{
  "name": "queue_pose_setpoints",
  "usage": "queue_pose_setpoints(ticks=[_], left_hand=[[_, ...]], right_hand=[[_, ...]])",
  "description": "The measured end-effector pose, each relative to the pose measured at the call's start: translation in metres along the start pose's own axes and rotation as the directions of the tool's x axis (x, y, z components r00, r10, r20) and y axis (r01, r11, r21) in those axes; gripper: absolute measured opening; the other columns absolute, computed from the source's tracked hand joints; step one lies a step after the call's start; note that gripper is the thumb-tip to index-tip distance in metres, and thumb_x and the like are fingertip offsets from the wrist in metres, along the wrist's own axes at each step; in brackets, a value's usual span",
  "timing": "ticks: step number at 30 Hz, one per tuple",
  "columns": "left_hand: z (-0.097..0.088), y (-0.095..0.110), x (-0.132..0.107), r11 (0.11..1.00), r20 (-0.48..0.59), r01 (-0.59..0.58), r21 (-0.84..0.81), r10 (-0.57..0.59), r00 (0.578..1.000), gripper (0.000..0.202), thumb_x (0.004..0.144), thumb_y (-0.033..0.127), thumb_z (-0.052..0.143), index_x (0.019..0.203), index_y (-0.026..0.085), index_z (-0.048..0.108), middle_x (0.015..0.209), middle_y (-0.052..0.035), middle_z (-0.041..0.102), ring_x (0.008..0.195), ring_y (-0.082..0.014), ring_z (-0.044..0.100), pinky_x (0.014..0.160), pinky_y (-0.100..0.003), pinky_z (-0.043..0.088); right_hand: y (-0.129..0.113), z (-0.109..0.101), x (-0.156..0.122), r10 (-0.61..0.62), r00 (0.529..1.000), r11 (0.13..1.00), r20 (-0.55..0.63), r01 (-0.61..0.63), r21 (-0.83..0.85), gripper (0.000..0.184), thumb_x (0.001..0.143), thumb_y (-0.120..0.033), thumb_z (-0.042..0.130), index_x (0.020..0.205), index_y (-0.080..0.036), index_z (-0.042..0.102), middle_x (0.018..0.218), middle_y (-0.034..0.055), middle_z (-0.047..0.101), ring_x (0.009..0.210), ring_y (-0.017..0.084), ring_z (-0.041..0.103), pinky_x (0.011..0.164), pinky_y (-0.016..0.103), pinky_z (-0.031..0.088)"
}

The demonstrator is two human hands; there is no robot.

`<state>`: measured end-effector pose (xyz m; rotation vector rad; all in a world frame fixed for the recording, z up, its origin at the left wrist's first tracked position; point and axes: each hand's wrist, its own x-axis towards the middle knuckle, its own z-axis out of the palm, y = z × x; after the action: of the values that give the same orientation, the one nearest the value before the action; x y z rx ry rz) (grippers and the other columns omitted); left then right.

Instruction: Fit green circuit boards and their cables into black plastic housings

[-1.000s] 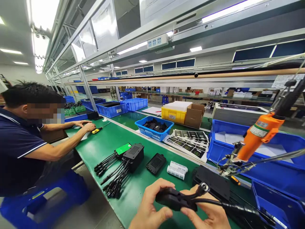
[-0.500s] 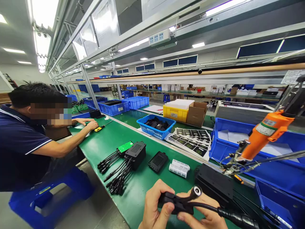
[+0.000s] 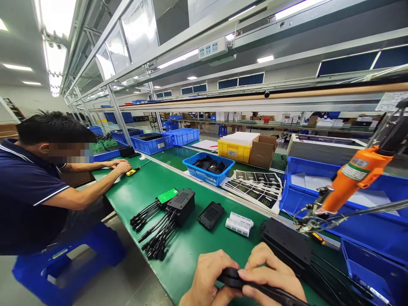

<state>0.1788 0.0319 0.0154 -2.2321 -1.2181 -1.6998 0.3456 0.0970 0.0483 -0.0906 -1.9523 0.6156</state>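
Observation:
My left hand (image 3: 210, 276) grips one end of a small black plastic piece with a cable (image 3: 230, 277), low in the view over the front of the bench. My right hand (image 3: 270, 274) pinches the same piece from the other side, and its cable runs under that palm to the lower right. Fingers cover most of the piece. Just beyond my hands lie white ribbed blocks (image 3: 239, 224) and a black vented cover (image 3: 211, 215). Beside my right hand rests a large black box (image 3: 287, 244) with cables.
Left of my hands sit a black box with plugs (image 3: 182, 205) and a green circuit board (image 3: 167, 195) with leads. An orange electric screwdriver (image 3: 353, 180) hangs at right before blue bins (image 3: 376, 250). A co-worker (image 3: 35, 182) sits at the left by a yellow-handled tool (image 3: 132, 172).
Both hands have turned the black piece, and its round barrel connector is now hidden. My right fingers have come up over its near end. The co-worker has shifted slightly.

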Motion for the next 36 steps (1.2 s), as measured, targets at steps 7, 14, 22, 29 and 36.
queue_pose_setpoints(ticks=[7, 14, 22, 29, 36], left_hand=[[0.005, 0.001, -0.002, 0.998, -0.024, 0.017, -0.066, -0.018, 1.000, 0.029, 0.095, 0.050, 0.054, 0.101, 0.021, 0.056, 0.070, -0.0039, 0.070, 0.057, -0.0156, 0.067, 0.054, -0.023, 0.049], [0.010, 0.004, 0.001, 0.996, 0.003, 0.034, -0.086, -0.034, 0.999, 0.029, 0.095, 0.050, 0.054, 0.100, 0.022, 0.057, 0.073, -0.0042, 0.072, 0.060, -0.0159, 0.069, 0.056, -0.022, 0.052], [0.019, 0.004, -0.013, 0.992, -0.095, 0.093, -0.088, -0.101, 0.990, 0.027, 0.094, 0.048, 0.056, 0.099, 0.022, 0.058, 0.072, -0.0019, 0.070, 0.058, -0.0144, 0.065, 0.054, -0.023, 0.047], [0.007, -0.005, -0.012, 0.991, -0.167, 0.020, -0.129, -0.042, 0.985, 0.029, 0.092, 0.049, 0.059, 0.100, 0.022, 0.061, 0.068, -0.0019, 0.070, 0.054, -0.0152, 0.065, 0.052, -0.024, 0.049], [0.010, -0.004, -0.008, 0.969, -0.229, 0.013, -0.246, -0.071, 0.971, 0.037, 0.092, 0.055, 0.056, 0.105, 0.022, 0.062, 0.077, -0.0048, 0.070, 0.065, -0.0177, 0.068, 0.060, -0.025, 0.055]], right_hand=[[-0.002, 0.004, -0.007, 0.064, 0.996, 0.997, -0.066, -0.067, -0.047, 0.010, 0.093, -0.030, 0.063, 0.086, -0.022, 0.064, 0.072, 0.0005, 0.060, 0.067, 0.013, 0.060, 0.057, 0.023, 0.054], [0.002, -0.001, -0.008, -0.013, 0.998, 1.000, -0.062, 0.012, -0.022, 0.008, 0.090, -0.027, 0.067, 0.097, -0.024, 0.071, 0.070, 0.0011, 0.065, 0.068, 0.015, 0.060, 0.058, 0.026, 0.056], [-0.001, -0.004, -0.009, 0.128, 0.991, 0.986, 0.036, -0.131, 0.107, 0.012, 0.088, -0.034, 0.070, 0.099, -0.029, 0.071, 0.078, 0.0010, 0.065, 0.073, 0.015, 0.063, 0.061, 0.023, 0.054], [0.002, -0.014, -0.003, 0.165, 0.972, 0.985, 0.169, -0.171, 0.019, 0.023, 0.089, -0.040, 0.068, 0.109, -0.028, 0.068, 0.078, -0.0006, 0.070, 0.065, 0.012, 0.066, 0.059, 0.018, 0.052], [-0.004, -0.004, -0.003, 0.057, 0.998, 0.994, 0.026, -0.054, -0.091, 0.014, 0.090, -0.028, 0.066, 0.103, -0.024, 0.070, 0.068, 0.0004, 0.068, 0.057, 0.013, 0.063, 0.050, 0.020, 0.051]])
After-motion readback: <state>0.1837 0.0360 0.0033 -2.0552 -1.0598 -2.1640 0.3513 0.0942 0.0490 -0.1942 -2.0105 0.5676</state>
